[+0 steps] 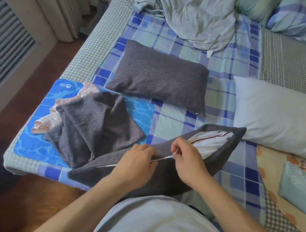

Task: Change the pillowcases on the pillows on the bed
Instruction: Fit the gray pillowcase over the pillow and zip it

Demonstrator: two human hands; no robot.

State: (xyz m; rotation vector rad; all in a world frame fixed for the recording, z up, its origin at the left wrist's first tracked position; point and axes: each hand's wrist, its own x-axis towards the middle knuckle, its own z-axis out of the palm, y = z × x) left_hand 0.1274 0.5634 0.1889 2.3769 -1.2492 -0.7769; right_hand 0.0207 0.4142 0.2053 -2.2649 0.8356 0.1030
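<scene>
A pillow in a dark grey pillowcase (161,177) lies at the bed's near edge, its zipper partly open so the white inner pillow (211,143) shows at the right end. My left hand (136,162) grips the case at the closed stretch of the zipper. My right hand (187,159) pinches the zipper pull just right of it. A second grey-cased pillow (161,78) lies farther back. A bare white pillow (282,117) rests at the right. A loose grey pillowcase (96,126) is crumpled at the left.
A blue mat (33,145) covers the bed's near left corner, with a peach checked cloth (50,120) under the loose case. A rumpled pale quilt (196,14) lies at the back. A folded teal cloth (302,190) sits at the right. Curtains and wooden floor are to the left.
</scene>
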